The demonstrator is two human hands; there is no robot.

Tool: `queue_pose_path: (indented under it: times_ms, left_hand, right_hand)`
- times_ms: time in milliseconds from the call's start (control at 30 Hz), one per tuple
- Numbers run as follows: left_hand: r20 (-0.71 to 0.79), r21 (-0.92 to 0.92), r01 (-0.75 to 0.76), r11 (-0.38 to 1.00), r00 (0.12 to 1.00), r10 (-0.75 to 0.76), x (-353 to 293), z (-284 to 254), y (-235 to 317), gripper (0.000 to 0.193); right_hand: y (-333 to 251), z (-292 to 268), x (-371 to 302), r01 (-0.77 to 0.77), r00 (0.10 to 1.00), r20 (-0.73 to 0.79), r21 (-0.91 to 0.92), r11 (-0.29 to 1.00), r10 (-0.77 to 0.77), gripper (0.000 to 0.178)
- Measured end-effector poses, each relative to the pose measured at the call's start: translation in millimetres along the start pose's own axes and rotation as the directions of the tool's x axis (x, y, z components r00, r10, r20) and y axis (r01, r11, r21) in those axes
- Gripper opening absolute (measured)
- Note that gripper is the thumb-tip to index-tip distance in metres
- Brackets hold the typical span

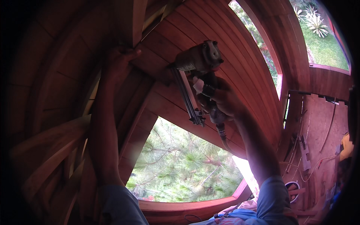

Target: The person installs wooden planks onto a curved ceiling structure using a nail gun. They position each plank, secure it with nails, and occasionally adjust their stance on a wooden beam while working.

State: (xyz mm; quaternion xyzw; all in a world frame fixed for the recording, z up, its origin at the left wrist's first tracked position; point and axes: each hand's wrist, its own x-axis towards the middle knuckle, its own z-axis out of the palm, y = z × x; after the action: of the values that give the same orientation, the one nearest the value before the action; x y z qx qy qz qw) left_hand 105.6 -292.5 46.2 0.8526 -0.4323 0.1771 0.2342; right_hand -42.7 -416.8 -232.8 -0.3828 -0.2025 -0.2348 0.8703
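My right hand (225, 98) is wrapped round the grip of a pneumatic nail gun (197, 59), raised before the curved plank wall. Its long nail magazine (188, 97) slants downward, and an air hose (222, 135) runs from the base of the grip. One finger or thumb of this hand has a pale wrapping. Up and to the left, my left hand (119, 58) reaches to the lower end of a wooden beam (132, 20) and appears to grip it. Shadow hides most of its fingers.
Reddish boards (240, 80) curve across the wall. Below them a large window opening (183, 163) shows pine branches. Curved wooden ribs (56, 140) stand at the left. At lower right, a plank floor (318, 125) carries a thin hose, wood offcuts and a round bucket (292, 186).
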Motion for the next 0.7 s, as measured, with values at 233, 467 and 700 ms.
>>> queue_pose_path:
  times_ms: [233,467,700]
  left_hand:
    - [-0.001,-0.051,0.005,0.999,1.000,-0.005,-4.4,3.0,2.2,0.023]
    - [0.007,0.017,-0.010,1.000,1.000,0.010,2.6,-3.6,-2.7,0.027]
    - [0.006,0.003,-0.028,1.000,1.000,0.028,3.4,-1.2,-3.9,0.026]
  right_hand:
    - [3.7,-2.0,1.9,0.012,1.000,-0.029,0.008,1.000,-0.012,0.049]
    - [-1.5,1.3,2.3,0.033,0.999,0.000,0.006,0.999,-0.033,0.057]
    - [0.8,-3.3,3.2,0.011,1.000,0.005,-0.004,1.000,-0.011,0.056]
